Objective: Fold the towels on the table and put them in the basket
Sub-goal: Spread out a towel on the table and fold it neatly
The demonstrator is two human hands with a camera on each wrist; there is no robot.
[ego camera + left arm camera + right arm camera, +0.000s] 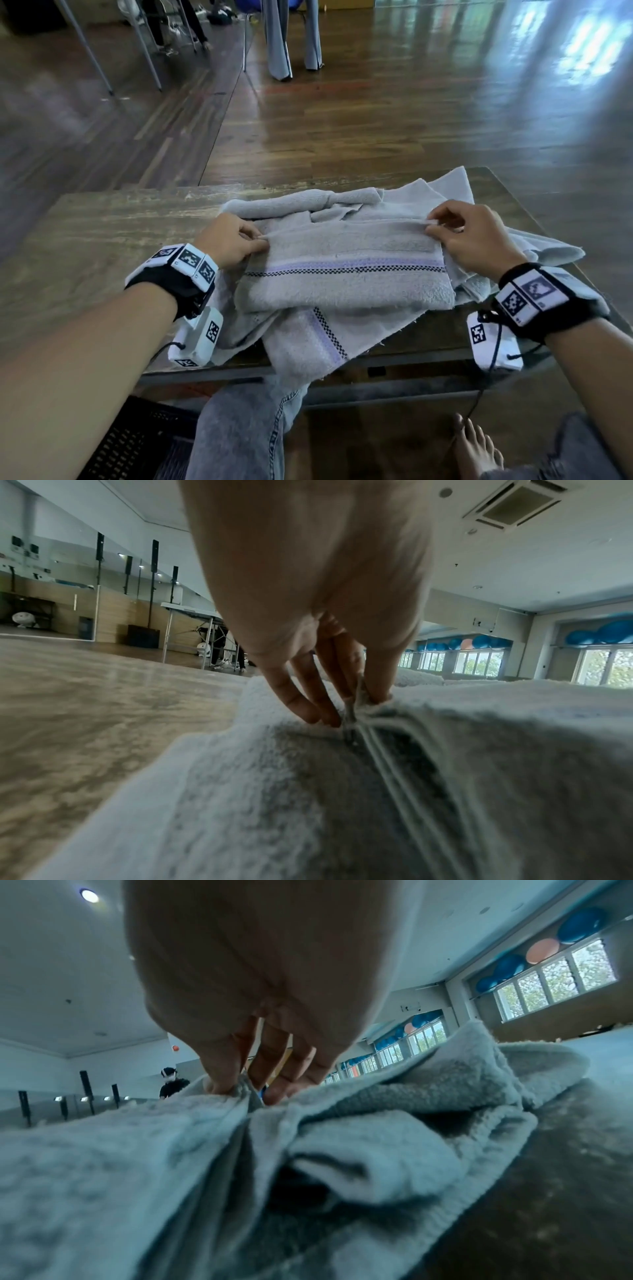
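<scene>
A grey towel (342, 274) with a lilac stripe and a black checked line lies partly folded on top of the pile on the wooden table (102, 240). My left hand (233, 240) pinches its far left corner, thumb against fingers, as the left wrist view shows (359, 696). At the far right corner my right hand (469, 233) pinches the same towel (137, 1150) between thumb and fingers (226, 1080). Under it lie more grey towels (308, 342), one hanging over the near table edge. A black plastic basket (137, 442) sits on the floor at lower left.
The left half of the table is bare wood. My knees in jeans (246, 428) and a bare foot (476, 448) are under the near edge. Table legs and chairs (137, 44) stand far off on the wooden floor.
</scene>
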